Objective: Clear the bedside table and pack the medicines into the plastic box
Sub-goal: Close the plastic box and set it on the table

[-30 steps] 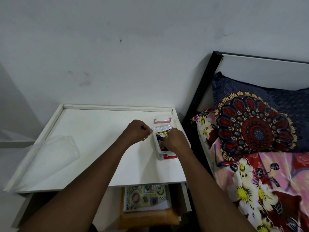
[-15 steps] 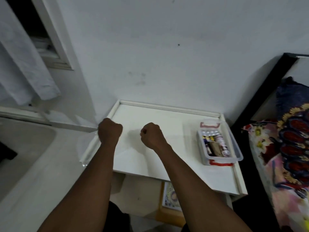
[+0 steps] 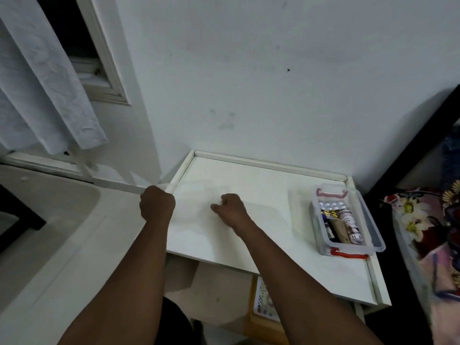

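The clear plastic box (image 3: 374,236) with red handles stands open at the right side of the white bedside table (image 3: 271,192). It holds the medicines (image 3: 344,221): a blister pack, tubes and small bottles. A translucent lid (image 3: 196,204) lies at the table's left side. My left hand (image 3: 156,204) is closed on its left end at the table's edge. My right hand (image 3: 231,209) has its fingers curled on the lid's right end. Both hands are well left of the box.
A bed with a flowered sheet (image 3: 423,230) and a black frame (image 3: 408,150) adjoins the table's right side. A window with a white curtain (image 3: 49,95) is at the upper left. A patterned item (image 3: 263,302) sits on the shelf under the tabletop.
Both hands left the box and moved left to the lid at the table's left side. The view swung left, so the bed is now at the right edge.
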{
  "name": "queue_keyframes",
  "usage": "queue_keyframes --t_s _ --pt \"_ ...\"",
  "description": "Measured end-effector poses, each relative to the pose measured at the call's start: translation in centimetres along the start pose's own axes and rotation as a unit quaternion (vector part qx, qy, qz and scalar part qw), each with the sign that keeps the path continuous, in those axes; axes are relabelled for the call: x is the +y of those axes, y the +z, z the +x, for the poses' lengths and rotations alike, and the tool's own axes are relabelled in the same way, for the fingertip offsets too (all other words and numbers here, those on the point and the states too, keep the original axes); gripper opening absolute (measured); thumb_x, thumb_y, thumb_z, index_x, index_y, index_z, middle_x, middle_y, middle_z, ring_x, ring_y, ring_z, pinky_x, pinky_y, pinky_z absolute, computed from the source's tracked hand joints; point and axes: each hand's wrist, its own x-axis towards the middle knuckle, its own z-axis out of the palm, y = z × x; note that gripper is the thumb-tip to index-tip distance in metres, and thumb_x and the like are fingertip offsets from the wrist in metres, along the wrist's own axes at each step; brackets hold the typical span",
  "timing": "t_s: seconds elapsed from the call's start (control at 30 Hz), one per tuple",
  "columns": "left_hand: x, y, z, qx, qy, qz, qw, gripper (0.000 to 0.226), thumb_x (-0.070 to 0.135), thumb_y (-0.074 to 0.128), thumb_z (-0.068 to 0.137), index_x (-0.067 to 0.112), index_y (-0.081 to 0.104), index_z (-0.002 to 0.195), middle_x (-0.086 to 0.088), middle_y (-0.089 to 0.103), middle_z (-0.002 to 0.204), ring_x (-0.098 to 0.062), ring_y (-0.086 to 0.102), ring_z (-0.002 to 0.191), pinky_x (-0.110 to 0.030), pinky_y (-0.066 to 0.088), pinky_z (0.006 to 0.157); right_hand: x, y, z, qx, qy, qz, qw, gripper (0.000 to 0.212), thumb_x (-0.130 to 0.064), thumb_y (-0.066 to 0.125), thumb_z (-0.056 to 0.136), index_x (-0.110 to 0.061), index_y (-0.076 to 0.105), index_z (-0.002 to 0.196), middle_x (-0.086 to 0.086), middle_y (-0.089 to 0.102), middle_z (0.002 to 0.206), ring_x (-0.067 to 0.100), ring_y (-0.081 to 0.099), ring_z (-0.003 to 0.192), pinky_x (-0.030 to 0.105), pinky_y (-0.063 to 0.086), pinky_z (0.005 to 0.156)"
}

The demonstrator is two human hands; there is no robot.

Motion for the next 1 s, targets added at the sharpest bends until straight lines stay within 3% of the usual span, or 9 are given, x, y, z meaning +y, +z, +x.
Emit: queue_keyframes --t_s 0.07,0.2,0.37,0.47,0.53,0.67,0.73,0.83,1.0 --pt "2.0 0.8 -0.6 0.014 0.052 -0.032 0.998 0.029 0.005 0.062 0.086 -0.01 0.06 0.111 -0.03 0.064 0.119 -0.048 0.062 0.113 -0.045 0.053 0.093 0.4 -3.0 0.1 0.104 -0.015 0.02 0.994 0.022 -0.021 0.074 0.084 -0.006 0.06 0.076 0.014 0.062 0.081 0.026 0.061 0.08 0.03 0.046 0.074" --pt "6.5 3.6 -2.9 -0.075 0.117 -0.152 0.979 0.022 0.01 0.063 0.088 -0.005 0.073 0.1 -0.023 0.072 0.111 -0.039 0.069 0.11 -0.039 0.053 0.1 1.2 -11.1 -1.2 0.264 -0.014 0.089 0.96 0.019 -0.01 0.078 0.079 0.005 0.072 0.088 0.02 0.074 0.093 0.033 0.07 0.091 0.034 0.054 0.084" --pt "12.2 8.0 -9.8 -0.254 0.141 -0.255 0.922 0.018 0.017 0.074 0.085 0.0 0.07 0.087 -0.008 0.077 0.074 -0.023 0.079 0.072 -0.019 0.058 0.063 4.4 -22.4 -5.2 0.372 0.01 0.133 0.919 0.018 -0.008 0.081 0.072 -0.009 0.076 0.089 0.002 0.071 0.076 0.019 0.068 0.073 0.025 0.051 0.077" --pt "14.3 10.9 -14.9 -0.356 0.199 -0.242 0.88 0.019 0.017 0.075 0.086 0.002 0.066 0.079 -0.016 0.078 0.086 -0.026 0.077 0.079 -0.045 0.063 0.083 8.0 -27.8 -8.4 0.415 0.054 0.075 0.905 0.021 -0.017 0.084 0.073 -0.009 0.079 0.091 0.001 0.073 0.075 0.013 0.067 0.069 0.028 0.055 0.074" --pt "14.9 12.4 -17.6 -0.404 0.207 -0.225 0.862 0.018 0.015 0.076 0.085 0.002 0.064 0.088 -0.021 0.076 0.092 -0.03 0.075 0.08 -0.054 0.062 0.084 10.1 -29.8 -10.2 0.432 0.1 0.046 0.895 0.009 -0.015 0.079 0.076 -0.01 0.08 0.084 0.003 0.075 0.072 0.017 0.072 0.066 0.032 0.061 0.066" --pt "15.0 14.4 -20.3 -0.365 0.239 -0.127 0.891 0.026 0.026 0.077 0.083 0.003 0.071 0.092 -0.011 0.078 0.074 -0.023 0.077 0.066 -0.025 0.059 0.065 12.6 -30.9 -11.3 0.456 0.148 0.056 0.876 0.027 -0.002 0.073 0.074 -0.014 0.066 0.051 -0.011 0.06 0.039 0.001 0.057 0.033 0.014 0.044 0.035" --pt "14.8 14.9 -20.2 -0.356 0.242 -0.096 0.897 0.032 0.028 0.075 0.085 -0.003 0.072 0.083 -0.012 0.077 0.068 -0.024 0.077 0.063 -0.022 0.054 0.061 12.8 -30.7 -11.0 0.431 0.171 0.049 0.884 0.026 -0.001 0.069 0.074 -0.012 0.068 0.05 -0.003 0.066 0.046 0.013 0.066 0.042 0.027 0.058 0.044" --pt "14.6 15.1 -19.6 -0.381 0.204 -0.127 0.893 0.024 0.022 0.078 0.085 0.0 0.067 0.085 -0.02 0.077 0.08 -0.03 0.074 0.065 -0.038 0.063 0.076 12.7 -30.5 -10.4 0.411 0.179 0.034 0.893 0.018 -0.001 0.061 0.072 -0.005 0.073 0.06 0.012 0.072 0.062 0.033 0.072 0.061 0.047 0.064 0.062" --pt "14.3 14.3 -19.5 -0.45 0.133 -0.201 0.86 0.017 0.009 0.077 0.085 0.008 0.061 0.092 -0.016 0.071 0.079 -0.023 0.072 0.062 -0.03 0.058 0.06 13.1 -30.1 -9.8 0.383 0.209 0.063 0.898 0.01 -0.007 0.064 0.079 -0.009 0.062 0.07 0.005 0.059 0.068 0.026 0.062 0.073 0.029 0.048 0.059"
